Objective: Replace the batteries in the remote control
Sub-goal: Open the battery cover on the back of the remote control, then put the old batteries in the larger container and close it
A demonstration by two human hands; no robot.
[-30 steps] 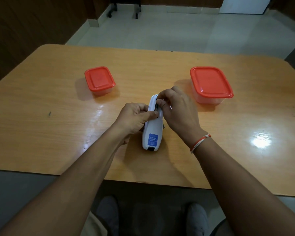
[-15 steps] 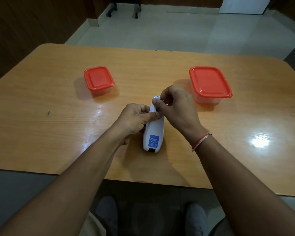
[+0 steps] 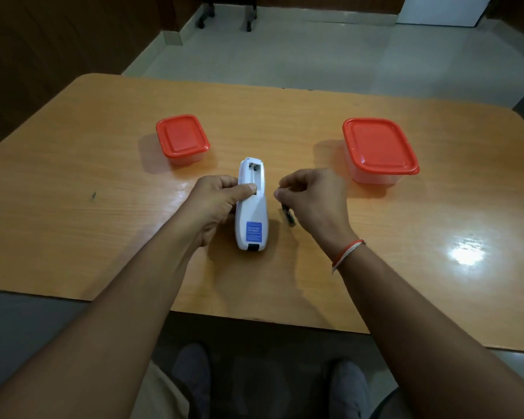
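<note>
The white remote control (image 3: 251, 219) lies back-up at the middle of the table, blue label toward me. Its battery compartment (image 3: 253, 176) at the far end is uncovered and looks empty, with metal contacts showing. My left hand (image 3: 221, 204) grips the remote's left side, thumb laid across its back. My right hand (image 3: 312, 198) hovers just right of the remote, fingers pinched on a small dark piece that looks like a battery (image 3: 280, 188), mostly hidden. A dark battery (image 3: 288, 216) lies on the table under that hand.
Two clear containers with red lids stand on the wooden table (image 3: 436, 237): a small one (image 3: 182, 139) at the back left, a larger one (image 3: 378, 148) at the back right. The near table edge runs just below my forearms.
My right hand has left the remote's far end and drawn away to the right with its fingers pinched. The compartment is now in plain sight. My left hand still holds the remote.
</note>
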